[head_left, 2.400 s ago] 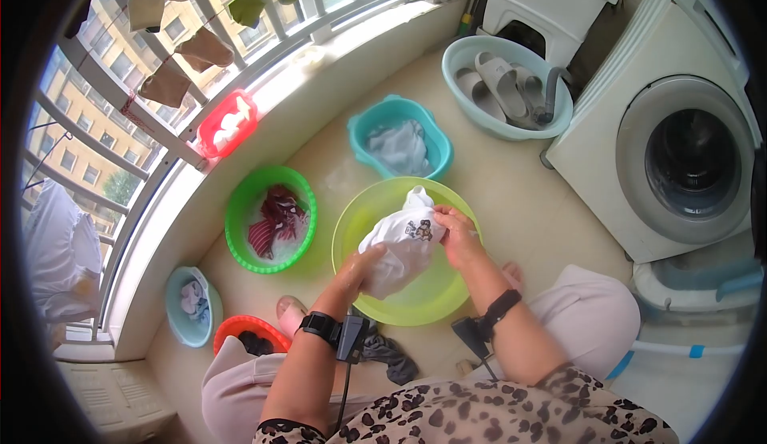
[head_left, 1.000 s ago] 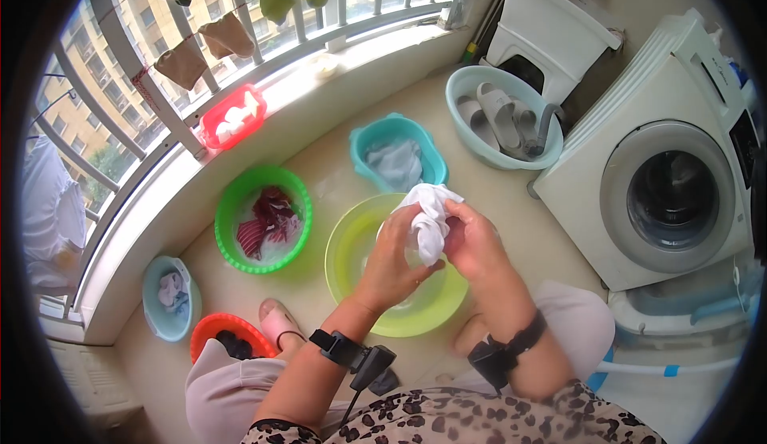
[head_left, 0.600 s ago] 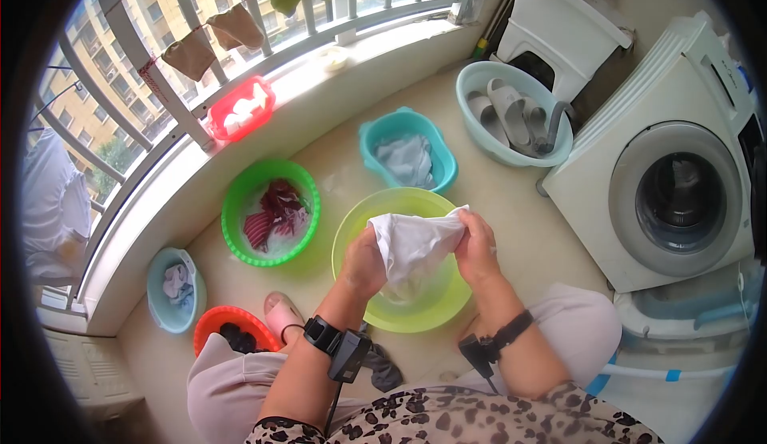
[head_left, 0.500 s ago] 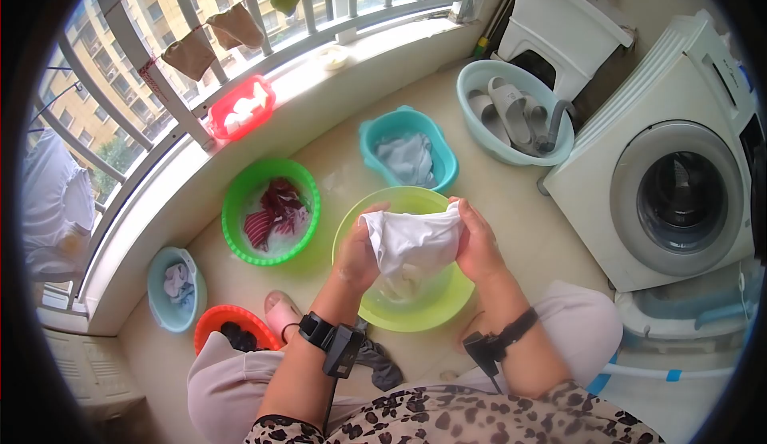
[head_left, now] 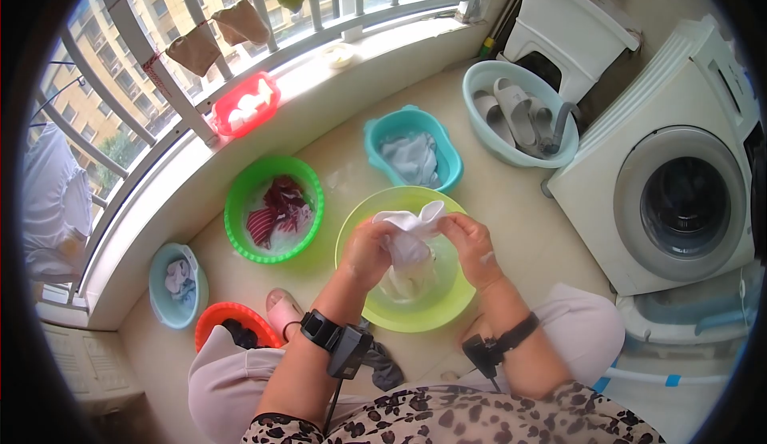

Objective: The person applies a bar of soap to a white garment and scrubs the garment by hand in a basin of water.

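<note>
A white cloth garment [head_left: 409,244] is bunched between my hands, its lower part hanging into the yellow-green basin [head_left: 447,304]. My left hand [head_left: 368,250] is closed around the cloth's left side. With pinched fingers, my right hand [head_left: 471,244] grips its upper right edge. Pale water shows in the basin under the cloth, and the garment's exact kind is unclear. Just beyond stands a turquoise basin [head_left: 374,142] with a light blue cloth [head_left: 411,158] in it. To the left, a green basin [head_left: 233,232] holds dark red striped clothing [head_left: 278,211] in suds.
A red basin [head_left: 209,316] and a small blue basin [head_left: 160,304] stand at lower left. Slippers [head_left: 515,112] lie in a pale basin [head_left: 479,76] near the washing machine [head_left: 595,196]. A red tray [head_left: 272,84] sits on the ledge [head_left: 307,76]; laundry hangs along the railing.
The white cloth was stretched wide between my hands; now it is gathered and narrower. My right hand has moved inward and slightly lower, its fingers pinching the edge.
</note>
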A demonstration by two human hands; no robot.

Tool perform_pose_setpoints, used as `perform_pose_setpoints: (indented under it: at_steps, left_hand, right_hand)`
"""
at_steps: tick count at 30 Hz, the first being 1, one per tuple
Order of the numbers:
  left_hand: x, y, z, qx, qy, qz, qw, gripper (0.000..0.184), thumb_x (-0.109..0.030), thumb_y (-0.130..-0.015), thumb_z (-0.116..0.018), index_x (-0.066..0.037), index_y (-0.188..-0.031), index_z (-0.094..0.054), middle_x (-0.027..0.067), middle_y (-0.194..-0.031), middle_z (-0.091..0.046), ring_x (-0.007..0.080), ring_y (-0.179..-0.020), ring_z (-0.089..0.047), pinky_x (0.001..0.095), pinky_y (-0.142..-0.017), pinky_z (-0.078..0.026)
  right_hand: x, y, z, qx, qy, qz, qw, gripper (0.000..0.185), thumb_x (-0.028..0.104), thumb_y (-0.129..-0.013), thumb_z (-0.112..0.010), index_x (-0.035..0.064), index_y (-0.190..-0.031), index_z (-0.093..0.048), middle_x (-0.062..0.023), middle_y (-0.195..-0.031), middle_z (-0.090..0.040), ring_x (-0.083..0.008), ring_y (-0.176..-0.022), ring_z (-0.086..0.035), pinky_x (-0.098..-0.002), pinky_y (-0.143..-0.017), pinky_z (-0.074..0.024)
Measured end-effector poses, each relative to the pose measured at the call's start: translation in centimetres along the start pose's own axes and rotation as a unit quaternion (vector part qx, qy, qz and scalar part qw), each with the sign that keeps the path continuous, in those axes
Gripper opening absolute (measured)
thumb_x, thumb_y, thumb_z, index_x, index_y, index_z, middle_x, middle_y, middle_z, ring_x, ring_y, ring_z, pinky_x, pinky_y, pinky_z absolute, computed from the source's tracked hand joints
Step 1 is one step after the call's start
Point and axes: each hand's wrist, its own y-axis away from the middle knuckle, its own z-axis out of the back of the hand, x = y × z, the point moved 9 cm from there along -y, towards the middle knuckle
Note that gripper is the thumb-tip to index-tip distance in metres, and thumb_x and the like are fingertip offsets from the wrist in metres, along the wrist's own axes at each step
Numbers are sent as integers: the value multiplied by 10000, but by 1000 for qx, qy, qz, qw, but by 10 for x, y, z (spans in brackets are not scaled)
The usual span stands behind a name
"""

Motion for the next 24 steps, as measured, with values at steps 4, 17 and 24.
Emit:
perform_pose_setpoints:
  at_steps: [4,17,24]
  left_hand:
    - [7,7,-15,29,-20,58,998,394,-90,-797,-555,25,-1171,-501,110,-1060,-582,224,-945,-597,397,-839,-503]
    - [-9,3,-7,-26,-71,-26,997,265,-211,-910,-557,-19,-1092,-563,58,-966,-627,160,-839,-628,301,-748,-535]
    - [-3,27,-78,-34,-473,-255,843,178,-225,-883,-599,-49,-858,-588,24,-727,-608,89,-643,-565,269,-558,-452]
  right_hand:
    - [8,0,14,-75,-211,-18,974,255,245,-892,-526,22,-1010,-561,-51,-970,-599,-143,-918,-576,-288,-851,-450]
    - [4,-2,44,-156,-244,-1,957,237,237,-891,-567,52,-1027,-509,-45,-941,-584,-152,-903,-555,-297,-824,-443]
    - [-53,-18,11,-70,-452,-66,887,209,290,-915,-542,82,-932,-533,-13,-843,-543,-124,-783,-526,-257,-713,-449]
